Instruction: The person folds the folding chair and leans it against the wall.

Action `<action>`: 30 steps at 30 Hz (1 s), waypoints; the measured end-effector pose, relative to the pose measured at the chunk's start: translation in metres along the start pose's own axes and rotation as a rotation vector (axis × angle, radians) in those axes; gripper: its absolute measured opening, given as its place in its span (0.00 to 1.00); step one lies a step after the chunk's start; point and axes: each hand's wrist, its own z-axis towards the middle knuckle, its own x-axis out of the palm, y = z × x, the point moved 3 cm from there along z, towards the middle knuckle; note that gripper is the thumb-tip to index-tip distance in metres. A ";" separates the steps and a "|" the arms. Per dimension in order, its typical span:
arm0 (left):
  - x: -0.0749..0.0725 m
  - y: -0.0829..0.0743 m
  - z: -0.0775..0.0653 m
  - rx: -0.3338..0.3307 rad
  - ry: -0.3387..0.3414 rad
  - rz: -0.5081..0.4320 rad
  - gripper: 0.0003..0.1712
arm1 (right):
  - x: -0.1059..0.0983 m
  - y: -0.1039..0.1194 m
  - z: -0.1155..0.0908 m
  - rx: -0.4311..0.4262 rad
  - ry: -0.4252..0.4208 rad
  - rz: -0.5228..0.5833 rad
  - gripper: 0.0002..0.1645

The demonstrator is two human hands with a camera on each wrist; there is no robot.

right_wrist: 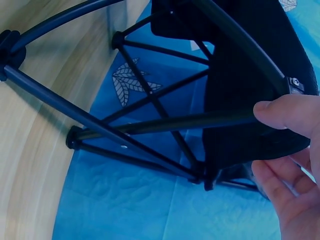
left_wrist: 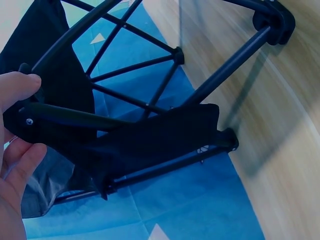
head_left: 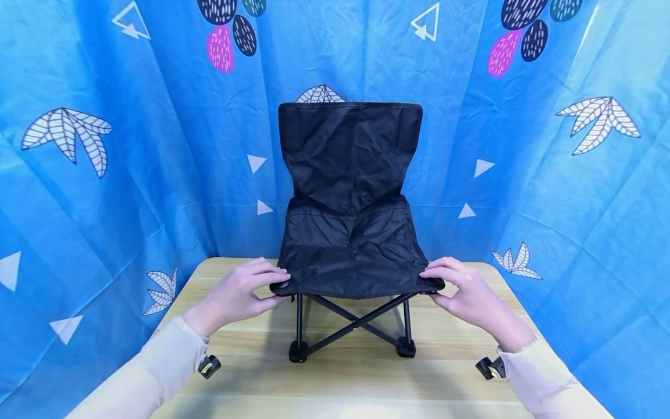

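The black folding chair (head_left: 350,233) stands unfolded toward the far edge of the counter (head_left: 335,387) — left hand (head_left: 245,289) and right hand (head_left: 468,295) pinching its front seat corners (head_left: 436,284), apparently adjusting; next move likely calls for even handling.

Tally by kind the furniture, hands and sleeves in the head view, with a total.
Chair: 1
Table: 1
Left hand and right hand: 2
Left sleeve and right sleeve: 2
Total: 6
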 end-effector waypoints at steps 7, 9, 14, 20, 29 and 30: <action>0.003 -0.001 0.002 0.005 -0.003 0.007 0.28 | -0.003 0.000 -0.003 -0.032 -0.031 0.038 0.35; 0.004 -0.002 0.003 0.008 -0.004 0.005 0.28 | -0.005 -0.001 -0.004 -0.039 -0.037 0.049 0.35; 0.006 -0.002 0.005 0.013 -0.003 -0.002 0.29 | -0.008 -0.002 -0.007 -0.045 -0.044 0.058 0.35; 0.010 -0.002 0.007 0.048 -0.034 -0.031 0.23 | -0.012 -0.004 -0.010 -0.016 -0.032 0.056 0.34; 0.013 -0.004 0.008 0.075 -0.110 -0.024 0.26 | -0.013 -0.002 -0.010 -0.041 -0.082 0.051 0.34; 0.013 -0.004 0.007 0.075 -0.116 -0.028 0.25 | -0.012 -0.002 -0.009 -0.055 -0.092 0.051 0.34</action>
